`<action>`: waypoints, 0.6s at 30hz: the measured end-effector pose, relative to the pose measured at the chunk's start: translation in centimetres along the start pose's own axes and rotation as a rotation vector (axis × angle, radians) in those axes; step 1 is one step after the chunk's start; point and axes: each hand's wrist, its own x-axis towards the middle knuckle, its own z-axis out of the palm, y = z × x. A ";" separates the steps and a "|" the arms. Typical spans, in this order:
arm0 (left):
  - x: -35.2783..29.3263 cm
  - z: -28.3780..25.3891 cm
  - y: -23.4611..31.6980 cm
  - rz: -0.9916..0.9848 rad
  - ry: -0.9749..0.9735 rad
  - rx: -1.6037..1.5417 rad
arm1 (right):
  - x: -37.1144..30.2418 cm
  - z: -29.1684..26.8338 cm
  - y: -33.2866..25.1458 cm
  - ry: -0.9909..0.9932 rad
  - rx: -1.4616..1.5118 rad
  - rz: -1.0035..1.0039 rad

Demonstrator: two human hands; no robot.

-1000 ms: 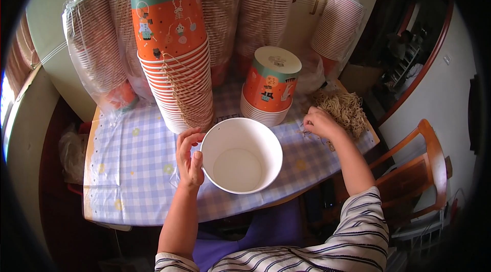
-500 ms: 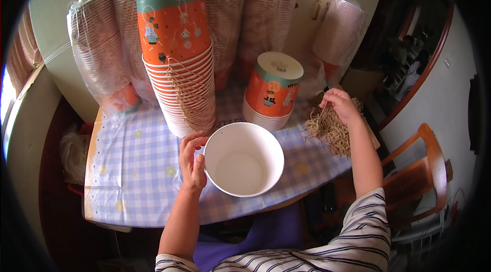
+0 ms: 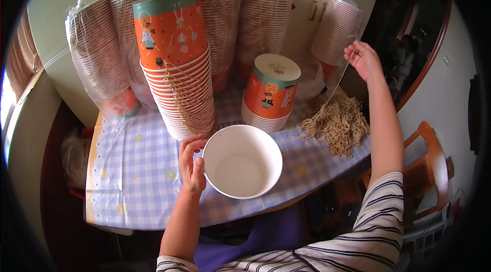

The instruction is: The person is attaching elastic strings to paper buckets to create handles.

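Observation:
A white-lined paper bucket (image 3: 243, 170) stands at the table's near edge, its mouth tilted toward me and nothing inside. My left hand (image 3: 193, 164) holds it at the left side, the fingers curled against the wall and the thumb by the rim. Up at the right, my right hand (image 3: 364, 60) pinches one end of a thin tan string (image 3: 340, 82). That string stretches tight down into a tangled heap of tan strings (image 3: 340, 123) on the table's right end.
A tall stack of upside-down orange buckets (image 3: 176, 83), with strings hanging down its side, stands behind my left hand. A shorter stack (image 3: 271, 93) is right of it. Plastic-wrapped stacks (image 3: 94, 52) line the back. A wooden chair (image 3: 427, 170) stands at the right.
My right hand has risen from the heap up and to the right, drawing a string out of it. My left hand and the bucket keep almost the same place.

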 end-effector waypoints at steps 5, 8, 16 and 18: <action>0.0 -0.1 0.0 0.003 0.001 0.000 | 1.8 0.7 -4.1 -0.021 0.006 -0.162; 0.0 0.0 0.2 0.007 0.004 0.007 | 1.3 1.8 -6.5 0.109 -0.072 -0.220; -0.1 0.0 0.2 -0.013 0.011 0.002 | 1.4 2.6 -9.0 0.274 -0.381 -0.559; -0.1 0.1 0.2 -0.014 0.006 -0.009 | 2.5 1.5 -9.5 0.365 -0.584 -0.785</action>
